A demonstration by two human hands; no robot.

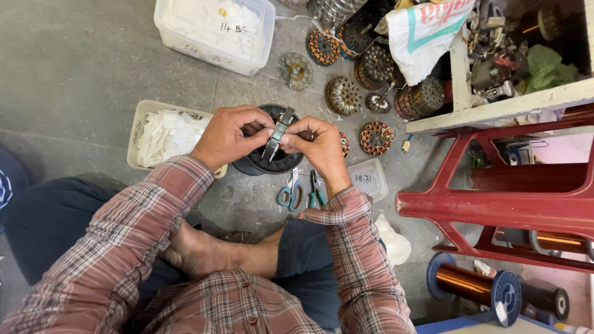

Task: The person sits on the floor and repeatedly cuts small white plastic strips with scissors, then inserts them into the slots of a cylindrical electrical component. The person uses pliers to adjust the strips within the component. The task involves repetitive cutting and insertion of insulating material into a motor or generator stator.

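Here, a small grey slotted metal core (276,134) is held edge-on between both hands, above a black round spool (272,162) that stands on the concrete floor (80,74). The left hand (229,137) is closed on the core's left side, its grip clamped with thumb and fingertips pressed against the stack. The right hand (317,143) is closed on the core's right side in the same way, so the core lies directly between the 2 grips and is touched by both. Both wrists are covered by red plaid sleeves.

Just below the hands, teal-handled scissors (289,193) and small green-handled pliers (317,192) are laid on the floor, side by side. A cream tray (141,127) filled with white paper strips is seen left of the left hand, partly hidden by that wrist. A small clear plastic box (371,179) is placed right of the right wrist. Further up, a large clear tub (213,31) of white pieces is set, and several round wound stators (343,94) are scattered beside it. At the right, a red plastic stool (495,204) is seen, with a spool of copper wire (473,286) lying near its legs.
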